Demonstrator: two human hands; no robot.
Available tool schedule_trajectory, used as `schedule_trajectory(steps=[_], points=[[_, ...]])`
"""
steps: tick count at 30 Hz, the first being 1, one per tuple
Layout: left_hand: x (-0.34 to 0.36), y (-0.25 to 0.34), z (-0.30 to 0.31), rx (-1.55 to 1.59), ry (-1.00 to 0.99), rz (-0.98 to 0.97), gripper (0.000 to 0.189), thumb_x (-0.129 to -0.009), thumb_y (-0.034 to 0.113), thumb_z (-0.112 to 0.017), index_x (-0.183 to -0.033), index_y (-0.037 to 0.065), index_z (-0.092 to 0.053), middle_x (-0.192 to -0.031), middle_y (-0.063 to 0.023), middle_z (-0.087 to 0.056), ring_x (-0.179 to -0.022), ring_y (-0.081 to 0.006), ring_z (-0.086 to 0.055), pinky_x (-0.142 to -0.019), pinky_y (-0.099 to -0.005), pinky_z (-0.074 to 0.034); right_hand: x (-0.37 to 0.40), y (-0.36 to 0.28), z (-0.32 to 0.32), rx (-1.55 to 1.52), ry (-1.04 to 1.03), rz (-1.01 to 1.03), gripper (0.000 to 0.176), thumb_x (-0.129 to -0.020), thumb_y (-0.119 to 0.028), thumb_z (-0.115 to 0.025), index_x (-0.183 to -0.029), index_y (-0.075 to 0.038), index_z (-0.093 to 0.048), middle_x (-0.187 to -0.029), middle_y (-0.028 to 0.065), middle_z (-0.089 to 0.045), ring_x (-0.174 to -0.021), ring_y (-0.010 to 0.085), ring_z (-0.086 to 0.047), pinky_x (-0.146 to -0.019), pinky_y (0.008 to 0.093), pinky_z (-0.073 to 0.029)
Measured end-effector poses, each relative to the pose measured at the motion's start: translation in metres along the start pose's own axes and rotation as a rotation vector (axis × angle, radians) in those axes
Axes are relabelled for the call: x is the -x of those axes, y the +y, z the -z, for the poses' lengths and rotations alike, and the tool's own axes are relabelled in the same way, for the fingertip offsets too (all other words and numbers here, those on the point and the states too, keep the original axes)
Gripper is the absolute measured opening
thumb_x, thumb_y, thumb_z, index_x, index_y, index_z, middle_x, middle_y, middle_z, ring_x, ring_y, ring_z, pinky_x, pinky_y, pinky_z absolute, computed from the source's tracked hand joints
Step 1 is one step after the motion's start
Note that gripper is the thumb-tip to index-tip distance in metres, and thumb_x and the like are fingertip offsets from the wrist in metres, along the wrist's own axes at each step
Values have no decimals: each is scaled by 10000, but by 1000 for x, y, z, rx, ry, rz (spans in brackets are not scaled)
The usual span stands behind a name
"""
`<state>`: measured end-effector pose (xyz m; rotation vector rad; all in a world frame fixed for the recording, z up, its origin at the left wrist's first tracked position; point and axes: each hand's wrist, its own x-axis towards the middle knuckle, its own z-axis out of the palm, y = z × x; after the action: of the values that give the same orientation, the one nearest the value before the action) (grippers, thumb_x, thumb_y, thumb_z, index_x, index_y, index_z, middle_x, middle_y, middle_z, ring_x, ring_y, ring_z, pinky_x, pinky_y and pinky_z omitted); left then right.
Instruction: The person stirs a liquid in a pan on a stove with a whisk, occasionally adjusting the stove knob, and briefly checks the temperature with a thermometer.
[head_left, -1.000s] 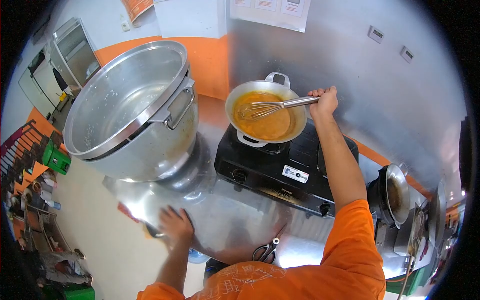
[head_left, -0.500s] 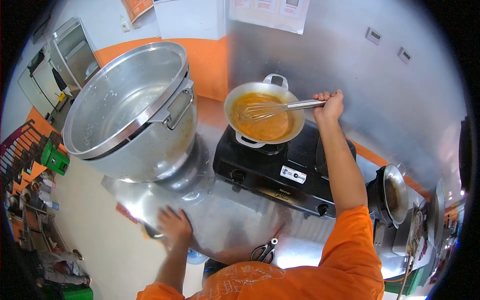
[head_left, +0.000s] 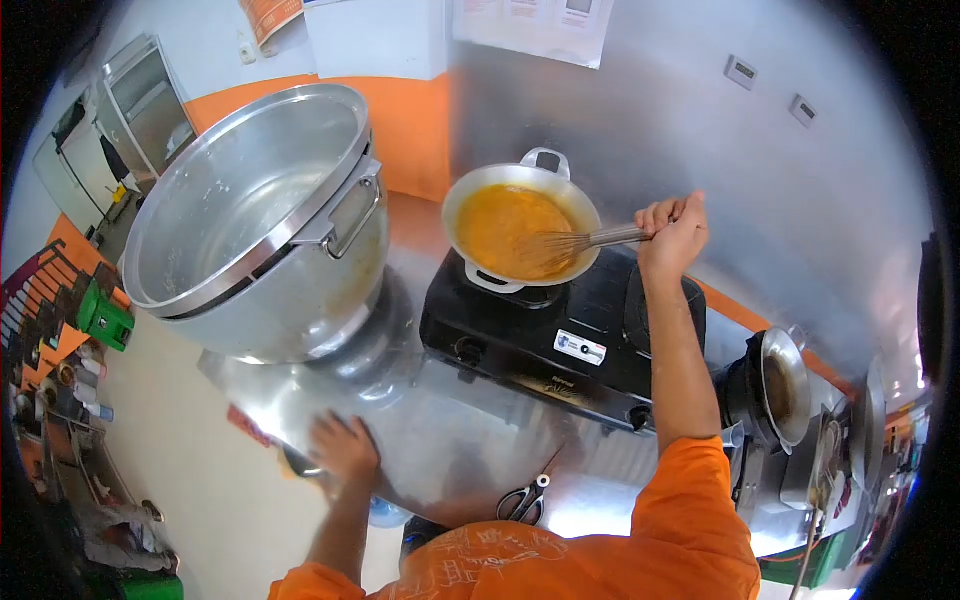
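Note:
My right hand (head_left: 672, 236) is closed round the handle of a wire whisk (head_left: 612, 236). The whisk's wires dip into orange-brown liquid (head_left: 510, 222) at the right side of a two-handled metal wok (head_left: 453, 205). That wok sits on the left burner of a black gas stove (head_left: 520, 368). Resting at the edge of the steel counter (head_left: 440, 430), my left hand (head_left: 345, 448) is open with its fingers apart and somewhat blurred. Beside it, partly under the fingers, is a dark object (head_left: 298, 463) that I cannot make out.
A very large aluminium pot (head_left: 285, 330) stands on the counter left of the stove. Black-handled scissors (head_left: 524, 500) lie near my body. More pans (head_left: 785, 388) stand at the right. A green bin (head_left: 104, 318) is on the floor at far left.
The whisk has moved from the left-middle of the wok to its right side, lower in the liquid, and my right hand has shifted right and down. My left hand stays by the counter edge.

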<state>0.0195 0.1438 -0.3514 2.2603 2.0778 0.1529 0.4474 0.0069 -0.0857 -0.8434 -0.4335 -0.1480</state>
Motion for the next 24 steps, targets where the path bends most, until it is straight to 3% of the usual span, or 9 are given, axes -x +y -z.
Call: schedule_trajectory(steps=[2,5,8,11,13,16,24], points=[[0,1,2,-2,-5,10,606,-983,475,-391,-1457,98,-403,-1535,-172,-309,-1428,-335,-257,-1114,-622,-196,4,4,0,49,-31,49,450,-1047,-358,-390,-674,-114,-328,-493,33,-313,-414,154,-318,-456,338,-342],[0,5,15,49,-126,28,635,-990,471,-372,-1480,70,-324,-1574,-168,-200,-1460,-349,-157,-1132,-630,-151,19,17,2,73,-78,84,446,-1050,-350,-381,-677,-113,-324,-486,33,-308,-412,150,-317,-460,335,-347],[-1,3,12,47,-119,24,637,-988,472,-376,-1479,70,-326,-1574,-165,-203,-1459,-349,-160,-1133,-626,-153,38,17,-1,7,-79,75,458,-1052,-345,-371,-662,-111,-317,-480,35,-315,-406,150,-323,-455,334,-352],[0,-2,0,41,-5,7,611,-974,468,-409,-1445,78,-411,-1534,-180,-305,-1435,-339,-239,-1125,-622,-176,42,21,2,11,-72,138,475,-1057,-336,-361,-644,-108,-308,-477,38,-331,-403,148,-332,-449,328,-353],[0,-4,-1,44,-2,5,610,-975,464,-410,-1446,77,-410,-1533,-181,-305,-1437,-334,-235,-1127,-621,-172,39,27,5,48,-67,220,483,-1062,-311,-365,-631,-102,-298,-480,45,-362,-399,144,-357,-425,317,-344],[2,3,8,48,-18,17,610,-975,461,-409,-1448,76,-407,-1533,-183,-303,-1441,-327,-228,-1131,-619,-167,48,37,3,-25,-17,141,479,-1063,-300,-353,-633,-95,-310,-488,39,-368,-403,140,-354,-424,314,-350],[0,3,8,25,-65,20,627,-984,483,-389,-1463,78,-368,-1557,-167,-256,-1445,-344,-211,-1124,-625,-177,69,43,0,31,-138,265,460,-1047,-294,-373,-636,-91,-321,-475,40,-335,-398,147,-335,-458,334,-373]])
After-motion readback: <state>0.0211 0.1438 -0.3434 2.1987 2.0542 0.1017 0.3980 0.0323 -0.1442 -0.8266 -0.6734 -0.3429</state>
